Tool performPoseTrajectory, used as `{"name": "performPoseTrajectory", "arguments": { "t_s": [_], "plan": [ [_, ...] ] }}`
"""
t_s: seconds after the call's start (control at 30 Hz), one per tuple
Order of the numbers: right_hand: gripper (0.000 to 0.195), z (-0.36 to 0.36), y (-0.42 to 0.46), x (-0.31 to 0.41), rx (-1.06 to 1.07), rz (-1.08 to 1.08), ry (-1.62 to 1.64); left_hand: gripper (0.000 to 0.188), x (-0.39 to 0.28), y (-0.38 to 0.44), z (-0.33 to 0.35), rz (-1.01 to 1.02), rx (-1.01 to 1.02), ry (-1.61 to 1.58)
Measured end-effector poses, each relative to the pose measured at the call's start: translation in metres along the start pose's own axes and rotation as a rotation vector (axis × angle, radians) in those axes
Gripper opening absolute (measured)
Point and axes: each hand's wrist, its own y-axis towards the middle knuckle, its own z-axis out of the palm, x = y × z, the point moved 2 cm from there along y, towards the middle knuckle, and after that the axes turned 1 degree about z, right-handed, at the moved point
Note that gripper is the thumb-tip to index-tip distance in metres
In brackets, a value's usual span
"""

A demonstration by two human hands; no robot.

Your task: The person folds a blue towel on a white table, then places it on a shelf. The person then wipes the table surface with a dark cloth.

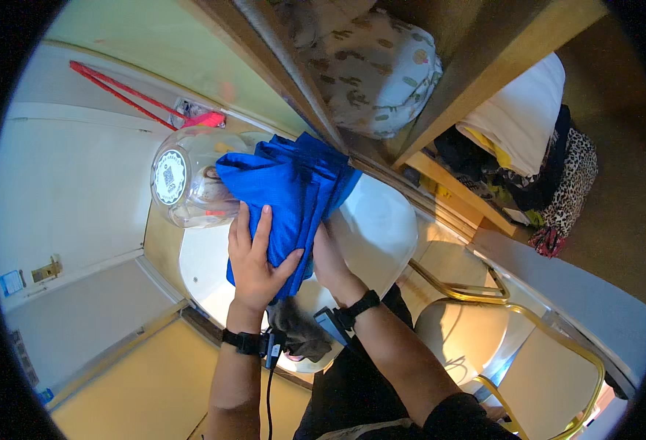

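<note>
A folded bundle of blue fabric [295, 192] is held between my two hands above a white tabletop [378, 220]. My left hand [254, 253] presses on its near left face with the fingers spread. My right hand [331, 258] grips it from the right side, its fingertips hidden behind the cloth. A clear plastic container [202, 181] with a round printed label lies against the bundle's left side. Below the bundle, a dark grey cloth [301, 333] lies at the near edge of the white top. Both wrists wear black straps with small devices.
Wooden shelves [465, 93] at the upper right hold a patterned cloth bundle [383, 82] and stacked clothes [520, 126]. Gold-framed chairs [465, 330] stand at the lower right. A pink item with a red strap [204, 118] lies behind the container. A white door [75, 181] is at left.
</note>
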Motion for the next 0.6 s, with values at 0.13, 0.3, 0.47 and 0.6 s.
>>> {"name": "performPoseTrajectory", "arguments": {
  "t_s": [0.13,0.3,0.47,0.6],
  "plan": [
    [0.072,0.004,-0.007,0.008,0.037,0.105,0.142,0.094,-0.001,-0.002,0.001,-0.007,0.003,0.039],
    [0.068,0.01,0.004,0.014,0.123,0.184,0.253,0.098,0.002,-0.003,-0.004,-0.027,0.018,0.01],
    [0.069,0.0,0.01,-0.005,0.099,0.011,0.108,0.099,0.001,-0.005,-0.004,-0.046,0.001,-0.032],
    [0.069,0.008,0.002,0.003,0.109,-0.026,0.064,0.099,0.009,-0.011,-0.005,-0.044,0.011,-0.027]
  ]
}}
